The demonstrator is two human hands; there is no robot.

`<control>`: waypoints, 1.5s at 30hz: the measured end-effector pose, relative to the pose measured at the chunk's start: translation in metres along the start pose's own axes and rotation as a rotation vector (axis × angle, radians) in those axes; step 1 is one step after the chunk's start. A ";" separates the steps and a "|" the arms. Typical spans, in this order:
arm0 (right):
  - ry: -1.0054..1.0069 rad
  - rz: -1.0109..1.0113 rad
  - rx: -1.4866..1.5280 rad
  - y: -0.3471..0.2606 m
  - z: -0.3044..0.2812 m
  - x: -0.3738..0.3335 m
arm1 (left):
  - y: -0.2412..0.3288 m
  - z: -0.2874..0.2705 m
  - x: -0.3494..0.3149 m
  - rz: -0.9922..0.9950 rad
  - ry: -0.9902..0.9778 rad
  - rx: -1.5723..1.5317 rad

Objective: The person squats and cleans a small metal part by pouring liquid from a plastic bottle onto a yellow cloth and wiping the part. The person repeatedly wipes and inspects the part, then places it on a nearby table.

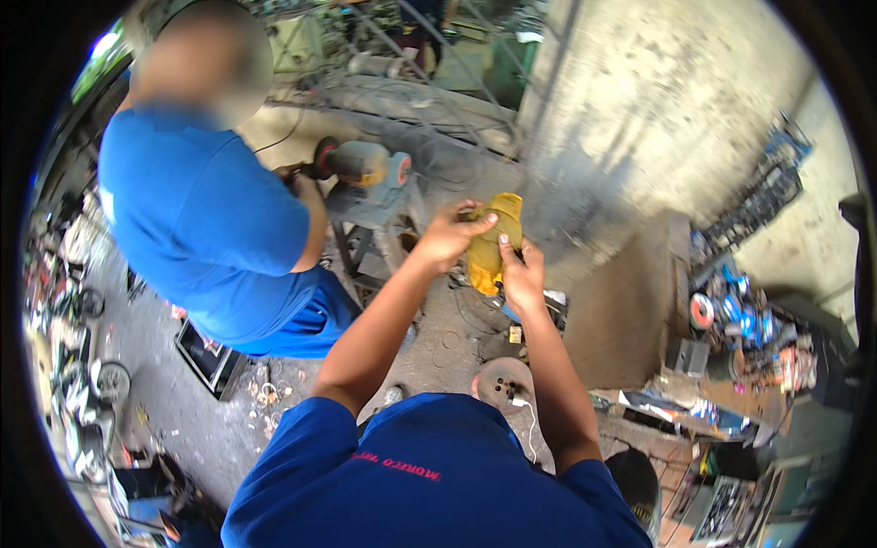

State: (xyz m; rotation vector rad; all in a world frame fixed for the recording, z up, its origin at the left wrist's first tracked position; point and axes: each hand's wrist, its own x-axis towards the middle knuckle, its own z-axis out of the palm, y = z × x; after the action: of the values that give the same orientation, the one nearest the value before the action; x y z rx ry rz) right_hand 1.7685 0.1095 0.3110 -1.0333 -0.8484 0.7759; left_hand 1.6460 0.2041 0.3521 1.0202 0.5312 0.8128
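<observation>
In front of me, a soiled yellow cloth-like piece (pixel 494 239) is held up between both hands. It looks like a rag or a work glove; its exact kind is unclear. My left hand (pixel 449 237) pinches its left side, with the thumb lying over the darker middle part. Closed on its lower right edge is my right hand (pixel 523 274), thumb on top. The lower end of the piece hangs free and is brighter yellow.
To the left, a co-worker in blue (pixel 201 210) stands at a bench grinder (pixel 370 166) on a metal stand. A round brown base (pixel 502 379) with a plugged-in white cord is below my hands. A cluttered bench (pixel 731 393) stands right, and a black tray (pixel 208 358) lies left.
</observation>
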 end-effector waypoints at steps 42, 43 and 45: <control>-0.301 0.872 -0.462 0.230 -0.033 -0.087 | -0.136 -0.337 -0.283 -0.763 0.544 0.522; -0.278 0.966 -0.429 0.239 -0.036 -0.087 | -0.133 -0.358 -0.314 -0.835 0.580 0.534; -0.246 1.077 -0.420 0.250 -0.036 -0.085 | -0.126 -0.414 -0.370 -1.130 0.502 0.882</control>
State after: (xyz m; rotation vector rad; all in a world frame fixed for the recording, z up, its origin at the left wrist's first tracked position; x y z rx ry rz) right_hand 1.7246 0.1022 0.0482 -1.8321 -0.6267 1.6965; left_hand 1.1674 0.0940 0.0643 1.0513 1.7890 -0.2675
